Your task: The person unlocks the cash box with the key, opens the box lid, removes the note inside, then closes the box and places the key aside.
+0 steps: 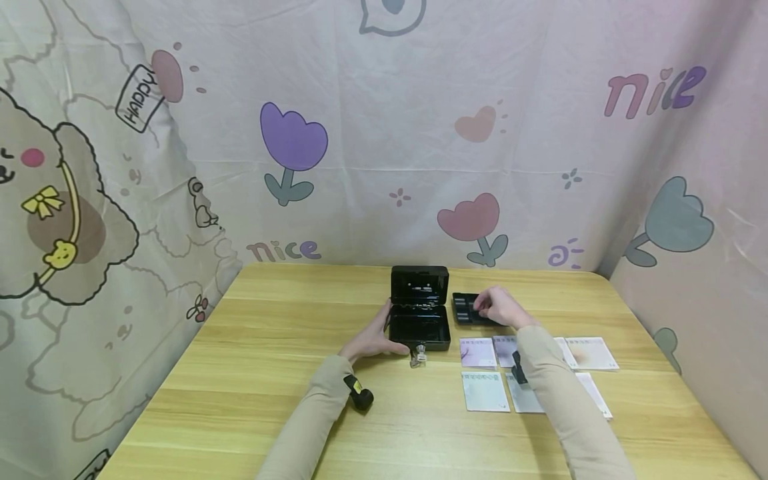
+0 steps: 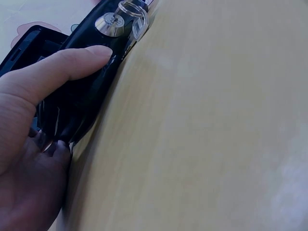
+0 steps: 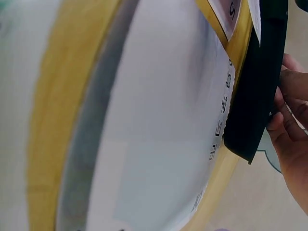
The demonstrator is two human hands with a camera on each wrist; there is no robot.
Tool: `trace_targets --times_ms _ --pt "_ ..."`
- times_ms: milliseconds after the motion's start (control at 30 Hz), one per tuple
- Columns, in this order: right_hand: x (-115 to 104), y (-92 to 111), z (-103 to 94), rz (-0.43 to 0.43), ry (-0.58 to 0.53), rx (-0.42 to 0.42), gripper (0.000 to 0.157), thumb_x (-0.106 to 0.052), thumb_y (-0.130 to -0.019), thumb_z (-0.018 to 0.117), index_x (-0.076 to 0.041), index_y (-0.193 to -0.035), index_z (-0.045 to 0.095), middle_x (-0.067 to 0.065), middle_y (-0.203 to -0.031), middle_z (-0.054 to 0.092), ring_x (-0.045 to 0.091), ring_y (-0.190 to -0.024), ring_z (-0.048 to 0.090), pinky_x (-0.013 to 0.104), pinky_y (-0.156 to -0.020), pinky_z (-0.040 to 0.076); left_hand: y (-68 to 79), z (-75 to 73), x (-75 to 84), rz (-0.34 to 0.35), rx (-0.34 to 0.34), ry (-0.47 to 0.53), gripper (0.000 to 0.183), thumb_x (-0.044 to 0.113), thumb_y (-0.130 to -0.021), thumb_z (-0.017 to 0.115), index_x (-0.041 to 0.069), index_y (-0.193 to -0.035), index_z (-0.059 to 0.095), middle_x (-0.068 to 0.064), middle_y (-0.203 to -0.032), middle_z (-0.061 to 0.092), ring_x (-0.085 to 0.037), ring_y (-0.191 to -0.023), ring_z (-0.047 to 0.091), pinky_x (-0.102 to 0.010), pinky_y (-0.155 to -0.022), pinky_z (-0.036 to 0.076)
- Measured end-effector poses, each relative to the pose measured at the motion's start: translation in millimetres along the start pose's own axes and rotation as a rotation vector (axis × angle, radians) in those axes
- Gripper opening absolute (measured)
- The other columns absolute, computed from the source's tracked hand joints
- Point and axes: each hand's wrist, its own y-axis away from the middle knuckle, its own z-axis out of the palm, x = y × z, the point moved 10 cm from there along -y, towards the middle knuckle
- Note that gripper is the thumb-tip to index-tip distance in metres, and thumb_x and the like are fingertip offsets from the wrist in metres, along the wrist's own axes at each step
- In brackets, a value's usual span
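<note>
A black cash box (image 1: 419, 328) stands with its lid raised, its inside dark and glossy. My left hand (image 1: 373, 337) holds its left front corner, the thumb along the front and the fingers at the side. A silver lock (image 2: 109, 24) with a key ring (image 2: 133, 9) is on the box's front. To the right of the box lies a black compartment tray (image 1: 464, 309). My right hand (image 1: 501, 307) is over this tray with bent fingers dipping into it. In the right wrist view the tray wall hides part of the fingertips; whether they pinch something is unclear.
Two rows of paper booklets lie in front of the tray, among them a purple one (image 1: 477, 353) and a pale green one (image 1: 485, 392). My right forearm covers some. Behind the wooden table (image 1: 288, 320) hangs a printed cloth (image 1: 372, 133).
</note>
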Motion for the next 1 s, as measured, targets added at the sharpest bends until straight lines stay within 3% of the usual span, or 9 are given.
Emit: trace_targets --times_ms 200,567,1000 --pt "-2 0 0.3 -0.020 0.029 0.015 0.015 0.015 -0.078 0.067 0.003 -0.086 0.072 0.017 -0.086 0.073 0.021 -0.077 0.066 0.041 -0.078 0.060 0.3 0.7 0.3 -0.002 -0.004 -0.002 0.132 0.025 -0.073 0.090 0.007 -0.162 -0.007 -0.015 -0.171 -0.005 -0.033 -0.158 0.006 -0.051 -0.129 0.010" --pt "-7 5 -8.9 -0.021 0.030 0.052 0.020 0.018 -0.078 0.060 0.004 -0.086 0.072 0.015 -0.083 0.071 0.020 -0.075 0.062 0.034 -0.073 0.057 0.2 0.7 0.1 0.001 0.005 -0.005 0.131 0.024 -0.074 0.089 0.007 -0.162 -0.006 -0.015 -0.171 -0.005 -0.032 -0.158 0.004 -0.051 -0.130 0.008" --pt "-23 20 -16.8 -0.052 0.007 0.065 0.020 0.016 -0.080 0.061 0.004 -0.090 0.072 0.013 -0.084 0.072 0.015 -0.075 0.062 0.023 -0.069 0.054 0.4 0.8 3.2 0.018 0.005 0.019 0.130 0.019 -0.075 0.088 0.006 -0.161 -0.007 -0.016 -0.171 -0.006 -0.033 -0.158 0.006 -0.048 -0.130 0.010"
